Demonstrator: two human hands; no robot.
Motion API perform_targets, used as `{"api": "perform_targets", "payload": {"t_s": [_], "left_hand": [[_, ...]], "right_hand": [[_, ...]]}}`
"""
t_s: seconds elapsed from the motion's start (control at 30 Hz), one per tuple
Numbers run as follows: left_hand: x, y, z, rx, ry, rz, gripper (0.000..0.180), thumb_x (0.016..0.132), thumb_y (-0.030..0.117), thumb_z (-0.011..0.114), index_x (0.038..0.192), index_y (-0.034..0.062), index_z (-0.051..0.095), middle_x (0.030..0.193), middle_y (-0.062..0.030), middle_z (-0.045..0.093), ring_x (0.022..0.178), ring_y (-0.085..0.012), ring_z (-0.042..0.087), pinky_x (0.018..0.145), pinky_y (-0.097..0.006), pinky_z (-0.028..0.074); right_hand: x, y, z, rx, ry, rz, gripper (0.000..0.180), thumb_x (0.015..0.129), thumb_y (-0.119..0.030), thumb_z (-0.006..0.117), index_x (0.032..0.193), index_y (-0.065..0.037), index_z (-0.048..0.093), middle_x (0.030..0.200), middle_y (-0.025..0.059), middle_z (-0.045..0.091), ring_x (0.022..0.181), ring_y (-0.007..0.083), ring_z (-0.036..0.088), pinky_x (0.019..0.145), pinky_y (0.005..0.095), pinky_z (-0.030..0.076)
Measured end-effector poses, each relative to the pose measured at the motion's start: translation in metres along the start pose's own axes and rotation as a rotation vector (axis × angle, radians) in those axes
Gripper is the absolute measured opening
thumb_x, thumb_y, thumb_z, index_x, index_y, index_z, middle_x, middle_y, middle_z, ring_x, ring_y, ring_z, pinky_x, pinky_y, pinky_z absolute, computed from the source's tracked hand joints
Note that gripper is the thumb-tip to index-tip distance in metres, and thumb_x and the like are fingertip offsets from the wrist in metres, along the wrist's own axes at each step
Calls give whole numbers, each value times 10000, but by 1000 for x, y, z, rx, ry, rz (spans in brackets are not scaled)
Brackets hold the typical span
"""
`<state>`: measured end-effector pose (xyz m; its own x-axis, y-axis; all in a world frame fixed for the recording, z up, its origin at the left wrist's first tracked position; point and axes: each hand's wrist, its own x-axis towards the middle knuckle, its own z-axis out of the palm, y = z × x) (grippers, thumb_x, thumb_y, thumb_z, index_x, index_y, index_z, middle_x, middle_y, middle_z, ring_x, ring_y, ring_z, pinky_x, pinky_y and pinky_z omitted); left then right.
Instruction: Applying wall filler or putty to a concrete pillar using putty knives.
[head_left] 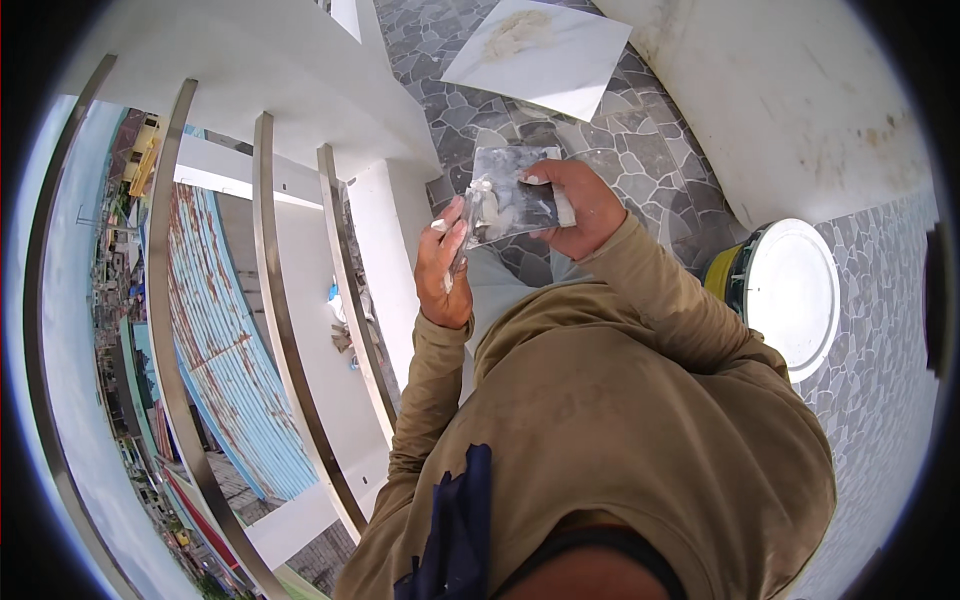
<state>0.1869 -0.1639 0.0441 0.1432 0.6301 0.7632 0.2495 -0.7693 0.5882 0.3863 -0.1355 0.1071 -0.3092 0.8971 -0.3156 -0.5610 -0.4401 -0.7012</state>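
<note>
white bucket (795,290) beside right hand (580,210); metal railing (270,300) left

We've got both arms bent up in front of the chest, left hand (443,268) pinching with its fingers (452,222), right hand (578,208) curled in a grip.

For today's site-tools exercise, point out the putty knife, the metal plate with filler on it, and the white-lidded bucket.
putty knife (462,238), head view, blade edge.
metal plate (515,190), head view, smeared face.
white-lidded bucket (792,295), head view, lid centre.
</note>
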Motion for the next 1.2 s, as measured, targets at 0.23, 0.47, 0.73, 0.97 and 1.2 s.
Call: {"api": "perform_targets", "payload": {"t_s": [0.23, 0.47, 0.73, 0.97, 1.2], "left_hand": [[-35, 11, -3, -725, 471, -803, 245, 957, 112, 369, 1124, -35, 472, 784, -37, 459, 730, -107, 469, 638, -261, 440], [24, 62, -33, -1384, 393, -988, 367, 981, 242, 301, 1221, -14, 407, 1182, -136, 513, 1044, -213, 546, 895, -336, 442], [3, 56, -51, -959, 252, -733, 386, 977, 242, 301, 1246, -26, 372, 1188, -141, 508, 1072, -221, 539, 913, -367, 455], [10, 35, -79, -1230, 233, -1045, 368, 966, 240, 338, 1202, -30, 420, 1099, -119, 562, 1001, -208, 578, 861, -337, 490], [-6, 4, -70, -405, -184, -532, 431, 812, 31, 586, 1205, -66, 437, 1088, -173, 547, 934, -263, 557, 864, -317, 420]], "right_hand": [[1, -32, 11, -2, -92, -163, 315, 780, 52, 549, 1091, 8, 520, 952, 71, 618, 830, 173, 612, 791, 289, 486], [-16, 10, 44, -930, -562, -1092, 402, 672, 56, 569, 1072, 34, 591, 1120, 147, 595, 1078, 246, 562, 968, 405, 397], [6, -2, 17, -1668, -374, -1027, 542, 641, 106, 534, 1155, -60, 574, 1206, 120, 545, 1164, 295, 484, 1040, 425, 324], [-22, -40, 47, -1723, -491, -1059, 643, 492, 127, 513, 1093, -75, 615, 1023, 68, 604, 878, 269, 505, 769, 373, 408], [-37, -42, 67, -1991, -733, -1166, 535, 503, 28, 622, 1012, -135, 651, 1012, -12, 615, 854, 209, 508, 727, 337, 354]]}}
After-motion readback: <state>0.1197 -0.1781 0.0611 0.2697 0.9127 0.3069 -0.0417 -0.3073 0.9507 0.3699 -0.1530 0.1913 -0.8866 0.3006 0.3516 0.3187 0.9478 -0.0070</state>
